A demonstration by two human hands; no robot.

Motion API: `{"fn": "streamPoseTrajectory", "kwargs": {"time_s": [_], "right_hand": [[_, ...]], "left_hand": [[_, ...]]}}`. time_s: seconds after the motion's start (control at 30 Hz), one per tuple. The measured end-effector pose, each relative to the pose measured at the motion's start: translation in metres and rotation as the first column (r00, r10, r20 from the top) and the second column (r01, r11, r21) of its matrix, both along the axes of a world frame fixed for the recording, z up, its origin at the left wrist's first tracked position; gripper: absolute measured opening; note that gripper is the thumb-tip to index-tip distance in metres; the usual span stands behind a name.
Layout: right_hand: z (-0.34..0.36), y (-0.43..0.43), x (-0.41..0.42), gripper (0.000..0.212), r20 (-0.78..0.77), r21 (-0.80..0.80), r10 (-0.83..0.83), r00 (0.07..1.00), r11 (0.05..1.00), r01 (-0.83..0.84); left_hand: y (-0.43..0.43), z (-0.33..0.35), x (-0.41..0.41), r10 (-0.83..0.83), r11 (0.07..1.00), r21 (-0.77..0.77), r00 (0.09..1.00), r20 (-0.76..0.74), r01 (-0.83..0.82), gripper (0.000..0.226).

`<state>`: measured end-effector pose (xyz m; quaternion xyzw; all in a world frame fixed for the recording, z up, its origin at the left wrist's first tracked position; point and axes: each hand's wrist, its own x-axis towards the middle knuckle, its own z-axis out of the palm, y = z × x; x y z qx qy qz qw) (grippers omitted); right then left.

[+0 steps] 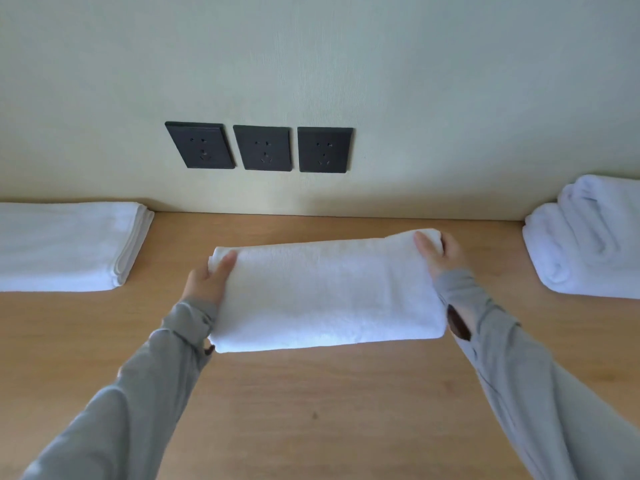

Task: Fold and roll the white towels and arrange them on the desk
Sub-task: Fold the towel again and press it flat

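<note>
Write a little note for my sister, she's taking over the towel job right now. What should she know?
Left hand and right hand each grip one end of the middle towel, folded thick and held over the desk.
Flat folded towels wait at the far left.
Rolled towels sit at the far right, apparently done.
Left: finish this one, set it with the rolled ones, then do the flat pile.

Both side towel stacks (62, 245) edge-cropped

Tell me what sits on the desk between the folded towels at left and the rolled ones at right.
In the head view, one towel, held at its ends by the left hand and right hand.
</note>
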<state>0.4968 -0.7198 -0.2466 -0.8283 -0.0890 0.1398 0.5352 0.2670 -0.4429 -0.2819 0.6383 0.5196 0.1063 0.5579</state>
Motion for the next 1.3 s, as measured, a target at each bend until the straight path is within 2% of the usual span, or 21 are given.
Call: {"fn": "streamPoseTrajectory", "kwargs": {"time_s": [0.07, 0.13, 0.23, 0.33, 0.5, 0.57, 0.6, 0.63, 0.67, 0.73, 0.8, 0.83, 0.87, 0.97, 1.03, 1.1, 1.2, 1.3], "right_hand": [[-0.014, 0.017, 0.010, 0.028, -0.061, -0.086, -0.005, 0.998, 0.996, 0.000], [-0.032, 0.024, 0.017, 0.036, -0.120, -0.182, -0.027, 0.992, 0.983, 0.005], [-0.050, 0.026, 0.020, 0.043, -0.162, -0.238, -0.088, 0.983, 0.970, 0.047], [-0.056, 0.030, 0.023, 0.044, -0.148, -0.297, -0.094, 0.985, 0.954, 0.046], [-0.058, 0.044, 0.025, 0.051, -0.052, -0.462, -0.097, 0.994, 0.885, 0.062], [-0.058, 0.046, 0.020, 0.051, 0.087, -0.574, -0.042, 0.995, 0.814, 0.085], [-0.056, 0.045, 0.018, 0.050, 0.173, -0.668, 0.024, 0.985, 0.738, 0.100], [-0.051, 0.045, 0.017, 0.047, 0.259, -0.737, 0.112, 0.959, 0.664, 0.121], [-0.046, 0.045, 0.014, 0.043, 0.335, -0.759, 0.202, 0.920, 0.636, 0.136], [-0.034, 0.053, -0.007, 0.034, 0.467, -0.685, 0.332, 0.820, 0.722, 0.097], [-0.029, 0.063, -0.041, 0.030, 0.567, -0.587, 0.387, 0.727, 0.809, 0.027], [-0.030, 0.066, -0.058, 0.034, 0.566, -0.591, 0.430, 0.703, 0.807, -0.017], [-0.033, 0.066, -0.072, 0.040, 0.502, -0.637, 0.499, 0.707, 0.766, -0.088], [-0.048, 0.055, -0.079, 0.054, 0.248, -0.798, 0.660, 0.709, 0.554, -0.237], [-0.054, 0.047, -0.066, 0.062, 0.184, -0.838, 0.707, 0.683, 0.475, -0.267], [-0.056, 0.035, -0.051, 0.063, 0.175, -0.853, 0.718, 0.673, 0.453, -0.261], [-0.058, 0.008, -0.032, 0.062, 0.161, -0.862, 0.685, 0.710, 0.448, -0.237], [-0.061, 0.001, -0.031, 0.060, 0.151, -0.853, 0.691, 0.707, 0.452, -0.260]], "left_hand": [[0.008, -0.012, 0.012, -0.004, 1.000, 0.026, 0.996, -0.091, 0.007, 0.070], [0.012, -0.021, 0.023, -0.024, 0.993, 0.112, 0.985, -0.170, 0.044, 0.065], [0.016, -0.032, 0.036, -0.059, 0.973, 0.194, 0.952, -0.302, 0.122, 0.062], [0.019, -0.041, 0.040, -0.061, 0.960, 0.228, 0.912, -0.406, 0.165, 0.062], [0.010, -0.025, 0.047, -0.047, 0.942, 0.269, 0.874, -0.484, 0.199, 0.059], [-0.001, -0.008, 0.049, 0.006, 0.835, 0.465, 0.841, -0.541, 0.294, 0.053], [-0.013, 0.000, 0.051, 0.025, 0.752, 0.556, 0.827, -0.562, 0.355, 0.052], [-0.030, 0.007, 0.056, 0.015, 0.674, 0.614, 0.824, -0.566, 0.410, 0.053], [-0.052, 0.012, 0.062, -0.031, 0.603, 0.642, 0.818, -0.575, 0.474, 0.055], [-0.104, 0.013, 0.072, -0.193, 0.481, 0.630, 0.775, -0.602, 0.610, 0.061], [-0.141, 0.003, 0.078, -0.289, 0.431, 0.576, 0.711, -0.641, 0.694, 0.060], [-0.148, -0.005, 0.079, -0.297, 0.433, 0.546, 0.686, -0.665, 0.717, 0.058], [-0.149, -0.012, 0.079, -0.290, 0.444, 0.519, 0.666, -0.688, 0.730, 0.057], [-0.139, -0.021, 0.083, -0.327, 0.420, 0.479, 0.620, -0.713, 0.771, 0.055], [-0.128, -0.021, 0.080, -0.418, 0.359, 0.463, 0.583, -0.697, 0.810, 0.054], [-0.106, -0.019, 0.064, -0.462, 0.343, 0.463, 0.576, -0.675, 0.818, 0.055], [-0.069, -0.019, 0.027, -0.367, 0.409, 0.488, 0.629, -0.686, 0.771, 0.062], [-0.059, -0.025, 0.013, -0.345, 0.408, 0.490, 0.627, -0.698, 0.770, 0.067]]}}
